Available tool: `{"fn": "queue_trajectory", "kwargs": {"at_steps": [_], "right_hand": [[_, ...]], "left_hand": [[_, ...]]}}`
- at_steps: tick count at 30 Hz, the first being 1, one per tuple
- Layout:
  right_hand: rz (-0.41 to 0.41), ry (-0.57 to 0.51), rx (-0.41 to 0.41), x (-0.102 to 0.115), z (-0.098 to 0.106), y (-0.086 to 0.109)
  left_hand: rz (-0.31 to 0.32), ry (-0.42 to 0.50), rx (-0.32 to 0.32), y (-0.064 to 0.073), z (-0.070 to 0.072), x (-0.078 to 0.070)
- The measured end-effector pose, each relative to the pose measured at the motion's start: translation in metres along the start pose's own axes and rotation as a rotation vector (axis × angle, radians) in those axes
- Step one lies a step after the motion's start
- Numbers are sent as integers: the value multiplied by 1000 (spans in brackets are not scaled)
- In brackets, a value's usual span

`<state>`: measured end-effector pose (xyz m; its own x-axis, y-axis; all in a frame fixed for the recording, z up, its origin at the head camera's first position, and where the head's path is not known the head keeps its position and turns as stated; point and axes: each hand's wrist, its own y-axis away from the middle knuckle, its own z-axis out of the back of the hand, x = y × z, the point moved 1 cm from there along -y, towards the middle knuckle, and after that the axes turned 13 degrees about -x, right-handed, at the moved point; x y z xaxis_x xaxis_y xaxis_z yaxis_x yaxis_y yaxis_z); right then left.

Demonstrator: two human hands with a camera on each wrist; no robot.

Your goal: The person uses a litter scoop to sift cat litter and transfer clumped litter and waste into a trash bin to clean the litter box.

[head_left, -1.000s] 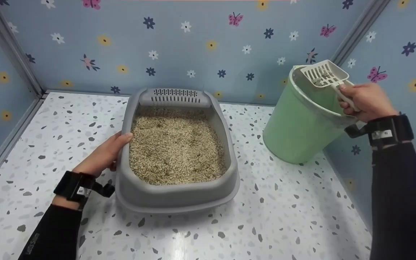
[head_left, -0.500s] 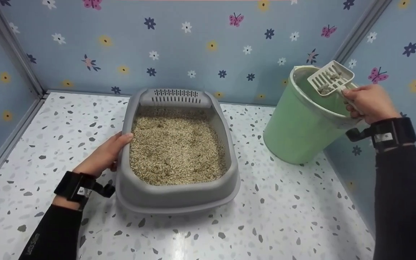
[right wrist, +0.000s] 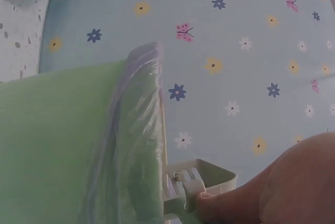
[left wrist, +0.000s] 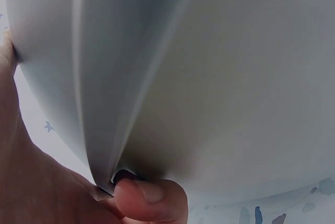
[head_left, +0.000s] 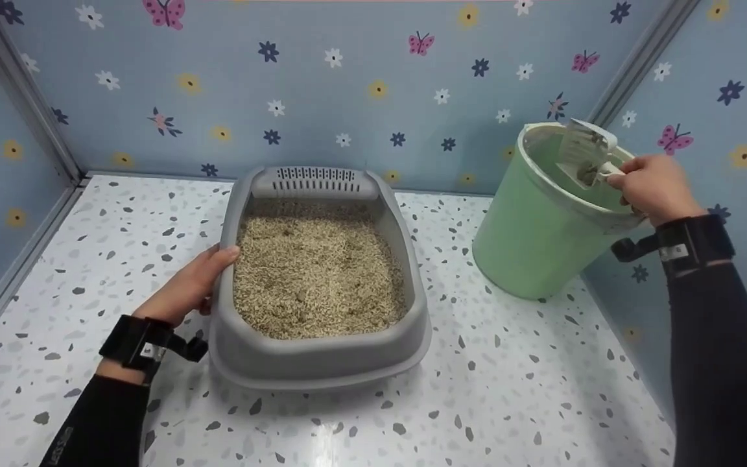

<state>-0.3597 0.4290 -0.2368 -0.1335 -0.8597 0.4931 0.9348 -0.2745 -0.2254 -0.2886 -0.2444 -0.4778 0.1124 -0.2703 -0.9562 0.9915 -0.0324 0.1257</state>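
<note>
My left hand (head_left: 185,282) grips the left rim of a grey litter box (head_left: 321,363), thumb over the top. In the left wrist view a fingertip (left wrist: 149,200) curls under the box's lip. Tan, grainy litter (head_left: 321,272) with a few darker clumps fills the box. On the right, my right hand (head_left: 659,185) holds a white slotted litter scoop (head_left: 581,152) by its handle, steeply tilted over the mouth of a green bin (head_left: 529,240). Greyish clumps (head_left: 586,173) show against the scoop. The right wrist view has the scoop (right wrist: 214,174) at the bin's rim.
Clear plastic film (right wrist: 141,109) folds over the bin's rim. The bin leans by the corner, close to the right wall (head_left: 736,214). A blue flowered wall (head_left: 347,78) stands behind the box. Speckled white floor (head_left: 464,389) lies in front and between box and bin.
The scoop has turned from nearly flat to steeply tilted over the bin, its clumps shifting toward the lower edge. My left hand stays on the box's rim.
</note>
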Motion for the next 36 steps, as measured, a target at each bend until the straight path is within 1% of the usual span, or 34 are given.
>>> {"fn": "queue_trajectory", "kwargs": {"at_steps": [7, 11, 14, 20, 22, 26, 31, 33, 36], "right_hand": [[64, 46, -35, 2, -4, 2], [100, 71, -53, 1, -5, 2], [107, 82, -49, 1, -5, 4], [97, 89, -47, 4, -5, 5], [83, 82, -52, 5, -5, 6], [51, 57, -88, 11, -6, 8], [18, -6, -117, 27, -8, 16], [21, -47, -127, 35, -10, 21], [61, -110, -154, 48, -15, 30]], "left_hand": [[-6, 7, 2, 0, -1, 0], [-13, -6, 1, 1, 0, 0], [-19, -10, 1, 1, 0, 0], [-5, -18, -9, 3, 0, -2], [-5, -12, -8, 3, -1, -2], [-9, -6, 2, 3, -1, -3], [-12, -19, -2, 2, 0, -3], [-7, -21, -4, 2, 0, -4], [1, -26, -6, 2, 0, -4]]}}
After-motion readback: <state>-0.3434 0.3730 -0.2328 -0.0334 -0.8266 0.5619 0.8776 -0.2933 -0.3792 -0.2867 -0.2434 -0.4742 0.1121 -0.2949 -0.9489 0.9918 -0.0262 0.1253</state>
